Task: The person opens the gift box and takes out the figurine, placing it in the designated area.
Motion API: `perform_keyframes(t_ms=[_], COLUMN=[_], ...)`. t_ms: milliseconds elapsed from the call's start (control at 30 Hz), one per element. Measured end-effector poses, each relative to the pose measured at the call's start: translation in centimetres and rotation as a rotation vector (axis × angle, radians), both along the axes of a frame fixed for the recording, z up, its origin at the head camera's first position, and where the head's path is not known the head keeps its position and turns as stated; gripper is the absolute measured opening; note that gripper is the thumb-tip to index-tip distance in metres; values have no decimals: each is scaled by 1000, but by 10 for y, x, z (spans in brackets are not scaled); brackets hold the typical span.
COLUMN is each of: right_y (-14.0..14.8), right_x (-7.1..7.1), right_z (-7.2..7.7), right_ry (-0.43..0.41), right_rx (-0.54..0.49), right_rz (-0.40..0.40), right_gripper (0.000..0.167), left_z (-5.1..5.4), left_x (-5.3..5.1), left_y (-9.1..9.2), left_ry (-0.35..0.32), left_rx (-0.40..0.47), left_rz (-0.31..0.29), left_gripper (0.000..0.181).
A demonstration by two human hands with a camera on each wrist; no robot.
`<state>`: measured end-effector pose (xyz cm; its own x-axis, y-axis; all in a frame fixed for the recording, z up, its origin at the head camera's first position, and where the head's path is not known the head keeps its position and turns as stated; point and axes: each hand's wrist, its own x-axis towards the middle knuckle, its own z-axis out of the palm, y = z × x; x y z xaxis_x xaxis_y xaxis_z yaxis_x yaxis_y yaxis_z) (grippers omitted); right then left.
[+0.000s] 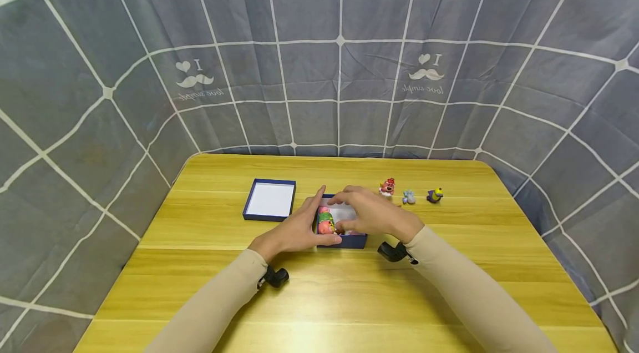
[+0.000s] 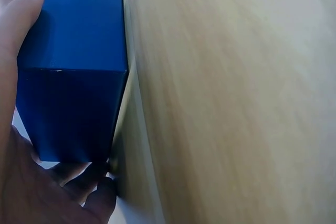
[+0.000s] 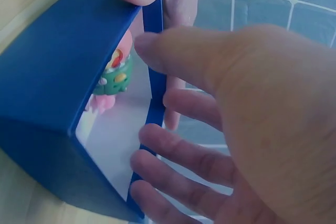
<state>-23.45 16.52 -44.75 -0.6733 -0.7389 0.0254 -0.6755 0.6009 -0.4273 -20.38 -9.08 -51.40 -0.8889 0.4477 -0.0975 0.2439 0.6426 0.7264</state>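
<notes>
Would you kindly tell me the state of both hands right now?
Left hand: holding the blue box.
Right hand: open at the box, fingers apart, holding nothing.

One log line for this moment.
left hand: holds blue box; right hand: at box opening; pink-green toy: inside box; lid: left of box; loose toys: right of box
</notes>
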Motion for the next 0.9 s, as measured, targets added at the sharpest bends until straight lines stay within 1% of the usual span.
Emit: perform_keyframes(t_ms=[100,367,600,700,900], right_y=[-4,-14,-20,-21,-24], right_x=[-3,-12,-17,-18,-20], right_z=[-2,-6,-5,-6,-9], right_ry=[-28,-94,-183,-199,-210], right_rx=[16,17,36,44,73], right_rz=[39,123,151,165,144], right_gripper=[56,60,55,52,51], left_z=[-1,-2,-4,-5,-7], left_x=[-1,-1,-2,-2,-2], left_y=[0,-1,0,0,0], left_ry=[4,8,3,4,-1], left_rx=[0,-4,5,13,17], left_rz=[-6,-11,-12,-12,-12], left_gripper=[134,133,132,131,132])
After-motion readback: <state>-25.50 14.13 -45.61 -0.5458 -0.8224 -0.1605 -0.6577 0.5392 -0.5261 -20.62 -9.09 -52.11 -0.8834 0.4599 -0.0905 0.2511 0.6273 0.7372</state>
